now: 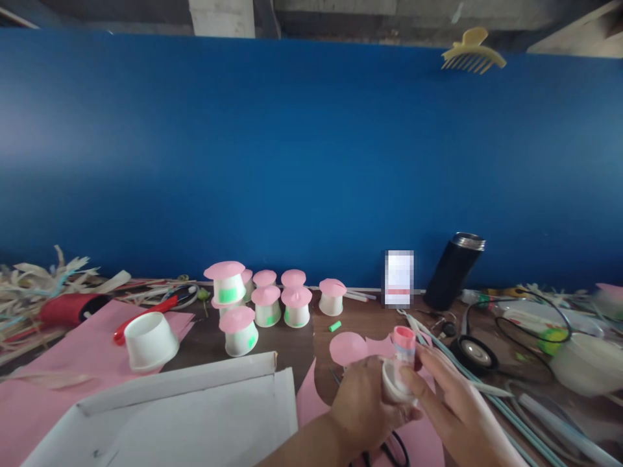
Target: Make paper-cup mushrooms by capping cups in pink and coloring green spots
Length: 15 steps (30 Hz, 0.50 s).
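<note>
From my far-off station I see, left to right, pink-topped cups (239, 338), a loose pink disc (347, 348), the left hand (359, 397) curled around a small white cup (390, 388), and a likely glue stick (404, 340) at its mouth, pinched by the right hand (448, 399): gluing, I judge, so the next move calls for a steady cup.

Central lane: we had a tabletop (294, 347) strip between the cups (238, 337) and pink disc (347, 348).
Near left: the white box (182, 384) blocked us.
Right: blue cords (512, 423) and black flask (451, 272) obstructed us.
</note>
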Motion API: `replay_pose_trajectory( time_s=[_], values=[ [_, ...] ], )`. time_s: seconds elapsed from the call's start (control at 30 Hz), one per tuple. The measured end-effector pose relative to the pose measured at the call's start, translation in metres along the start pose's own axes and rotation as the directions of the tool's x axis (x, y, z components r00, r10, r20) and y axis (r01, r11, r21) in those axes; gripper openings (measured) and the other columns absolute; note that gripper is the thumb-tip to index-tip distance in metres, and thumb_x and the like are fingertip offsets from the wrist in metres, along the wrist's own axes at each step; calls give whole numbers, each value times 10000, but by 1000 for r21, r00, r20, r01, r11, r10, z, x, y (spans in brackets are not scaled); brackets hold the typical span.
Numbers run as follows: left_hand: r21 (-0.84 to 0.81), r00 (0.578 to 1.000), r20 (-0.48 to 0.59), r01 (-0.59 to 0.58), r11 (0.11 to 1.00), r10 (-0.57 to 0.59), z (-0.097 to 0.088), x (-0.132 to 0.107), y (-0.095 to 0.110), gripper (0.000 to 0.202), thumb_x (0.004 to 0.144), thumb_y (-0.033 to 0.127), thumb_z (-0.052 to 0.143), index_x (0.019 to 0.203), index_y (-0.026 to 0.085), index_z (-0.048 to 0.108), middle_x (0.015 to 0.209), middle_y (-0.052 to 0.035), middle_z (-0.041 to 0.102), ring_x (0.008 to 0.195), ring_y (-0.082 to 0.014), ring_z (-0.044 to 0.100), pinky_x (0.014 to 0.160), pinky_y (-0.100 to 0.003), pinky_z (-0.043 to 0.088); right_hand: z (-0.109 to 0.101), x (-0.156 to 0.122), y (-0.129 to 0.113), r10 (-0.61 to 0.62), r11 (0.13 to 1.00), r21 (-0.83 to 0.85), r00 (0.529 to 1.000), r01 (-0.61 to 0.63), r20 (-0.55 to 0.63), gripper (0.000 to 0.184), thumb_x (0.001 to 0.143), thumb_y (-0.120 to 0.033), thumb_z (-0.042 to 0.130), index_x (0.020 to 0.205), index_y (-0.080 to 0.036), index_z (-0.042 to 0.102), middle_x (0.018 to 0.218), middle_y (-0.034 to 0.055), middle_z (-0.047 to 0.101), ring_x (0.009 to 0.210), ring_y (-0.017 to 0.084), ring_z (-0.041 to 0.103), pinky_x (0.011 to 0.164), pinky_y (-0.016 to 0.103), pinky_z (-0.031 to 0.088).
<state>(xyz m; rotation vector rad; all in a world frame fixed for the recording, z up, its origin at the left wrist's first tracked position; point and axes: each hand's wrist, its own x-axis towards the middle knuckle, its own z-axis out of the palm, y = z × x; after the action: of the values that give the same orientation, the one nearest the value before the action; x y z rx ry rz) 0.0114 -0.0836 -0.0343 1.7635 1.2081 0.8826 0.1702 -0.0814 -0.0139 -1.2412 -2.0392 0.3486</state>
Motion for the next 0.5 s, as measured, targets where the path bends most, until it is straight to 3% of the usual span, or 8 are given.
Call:
replay_pose_trajectory(
  time_s=[0.23,0.5],
  values=[
    [31,1000,3,3,1000,-3,1,0,0,392,641,463,722,924,198,663,889,-19,711,761,-210,614,718,-303,457,1,-10,10,143,963,236,989,-131,-34,465,888,-387,501,1331,-265,434,1350,68,542,1245,237,505,1011,349,435],
    [40,1000,-2,-19,999,19,0,1,1,366,659,400,709,964,205,656,938,-32,707,790,-211,613,764,-309,462,5,-9,-1,34,994,100,999,-34,1,362,898,-375,474,1237,-257,523,1186,54,648,1105,236,608,886,303,516]
  ],
)
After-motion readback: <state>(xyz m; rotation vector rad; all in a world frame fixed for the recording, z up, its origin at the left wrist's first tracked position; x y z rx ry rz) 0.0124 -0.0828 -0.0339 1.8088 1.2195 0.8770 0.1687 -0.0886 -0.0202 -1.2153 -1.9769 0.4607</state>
